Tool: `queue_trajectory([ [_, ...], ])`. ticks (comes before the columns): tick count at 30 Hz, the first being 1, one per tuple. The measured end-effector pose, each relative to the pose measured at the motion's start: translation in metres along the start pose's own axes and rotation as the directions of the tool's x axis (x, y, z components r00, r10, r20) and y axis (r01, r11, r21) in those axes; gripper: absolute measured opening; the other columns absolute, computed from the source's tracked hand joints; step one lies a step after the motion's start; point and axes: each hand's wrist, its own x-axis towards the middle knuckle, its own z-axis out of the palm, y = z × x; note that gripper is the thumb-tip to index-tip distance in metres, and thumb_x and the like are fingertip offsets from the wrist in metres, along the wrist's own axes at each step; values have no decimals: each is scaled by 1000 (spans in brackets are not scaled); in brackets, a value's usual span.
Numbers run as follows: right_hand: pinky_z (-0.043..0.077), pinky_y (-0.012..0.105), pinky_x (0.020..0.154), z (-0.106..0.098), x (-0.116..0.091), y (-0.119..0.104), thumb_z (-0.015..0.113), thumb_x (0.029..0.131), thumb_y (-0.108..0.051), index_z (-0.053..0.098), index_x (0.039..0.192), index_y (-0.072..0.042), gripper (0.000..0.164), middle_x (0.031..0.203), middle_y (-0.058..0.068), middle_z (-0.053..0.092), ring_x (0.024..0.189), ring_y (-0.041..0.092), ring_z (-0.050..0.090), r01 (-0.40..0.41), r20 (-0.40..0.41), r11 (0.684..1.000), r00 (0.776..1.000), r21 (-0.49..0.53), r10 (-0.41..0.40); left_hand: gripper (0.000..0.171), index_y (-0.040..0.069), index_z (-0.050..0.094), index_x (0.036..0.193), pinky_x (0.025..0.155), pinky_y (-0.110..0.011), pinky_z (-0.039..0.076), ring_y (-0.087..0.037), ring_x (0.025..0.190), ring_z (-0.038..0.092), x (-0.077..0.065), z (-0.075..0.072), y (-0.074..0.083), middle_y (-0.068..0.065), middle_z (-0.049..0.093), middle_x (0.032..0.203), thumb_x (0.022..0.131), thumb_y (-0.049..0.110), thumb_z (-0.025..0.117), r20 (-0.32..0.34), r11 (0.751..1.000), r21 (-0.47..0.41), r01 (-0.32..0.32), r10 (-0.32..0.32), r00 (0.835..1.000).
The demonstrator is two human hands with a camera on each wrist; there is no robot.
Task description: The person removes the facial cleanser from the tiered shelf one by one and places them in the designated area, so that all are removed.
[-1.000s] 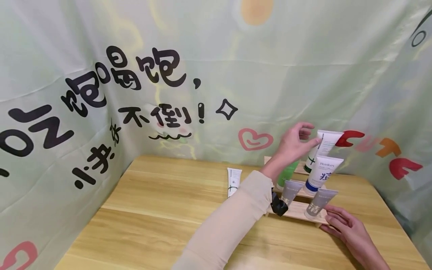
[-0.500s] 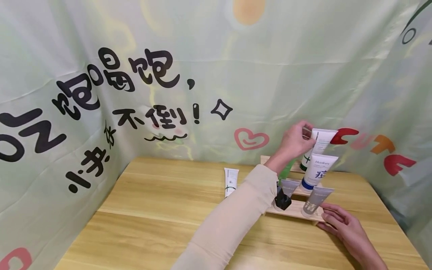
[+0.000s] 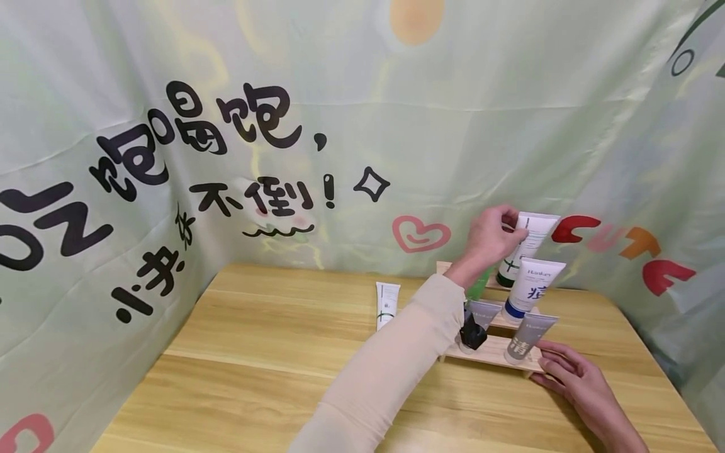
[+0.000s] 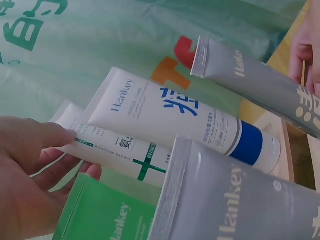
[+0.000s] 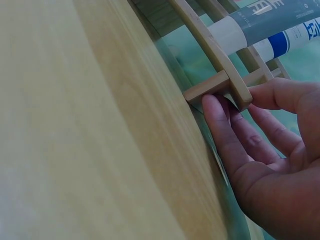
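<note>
My left hand [image 3: 494,234] pinches a white tube with a green cross [image 3: 532,236] near its top, thumb on the front and fingers behind. It stands at the highest tier of a small wooden stepped rack [image 3: 487,357]. Low on the right, my right hand [image 5: 270,150] grips the end of the rack's front shelf. A white tube with a blue band [image 4: 165,110] occupies the middle tier beside a green tube [image 4: 105,210], partly hidden by my left forearm. Two grey tubes, the right one [image 3: 529,340] and the left one [image 4: 235,195], stand on the front shelf.
Another white tube [image 3: 387,305] is on the wooden table [image 3: 255,352] left of the rack, partly covered by my left sleeve. A printed cloth curtain [image 3: 453,126] hangs behind and around the table.
The left fingers have closed on the white tube with the green cross, which has shifted slightly left and up. The right hand stays at the rack. The head view has turned a little.
</note>
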Motion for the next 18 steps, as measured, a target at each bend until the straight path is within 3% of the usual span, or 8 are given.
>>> queue_trajectory([
  [8, 62, 33, 82, 0, 1, -1, 55, 104, 2, 71, 115, -28, 36, 110, -8, 72, 100, 6, 68, -25, -2, 1000, 1000, -3, 24, 18, 10, 70, 109, 71, -5, 47, 2, 81, 60, 4, -13, -4, 7, 68, 96, 92, 11, 77, -45, 995, -44, -94, 92, 995],
  [13, 62, 33, 82, 0, 0, 0, 55, 104, 2, 71, 114, -29, 36, 110, -10, 71, 100, 6, 68, -35, -8, 999, 999, -18, 35, 19, 11, 69, 110, 72, -8, 50, 0, 83, 63, 3, -26, -6, 6, 69, 99, 92, 10, 76, -89, 983, -156, -96, 83, 993],
  [18, 62, 33, 82, 0, -1, -1, 54, 104, 2, 71, 115, -28, 36, 111, -10, 71, 100, 5, 68, -32, -6, 999, 999, -25, 32, 21, 10, 68, 113, 73, -13, 53, -6, 86, 65, 2, -39, -11, 4, 67, 103, 93, 7, 74, -108, 953, -289, -94, 65, 992],
])
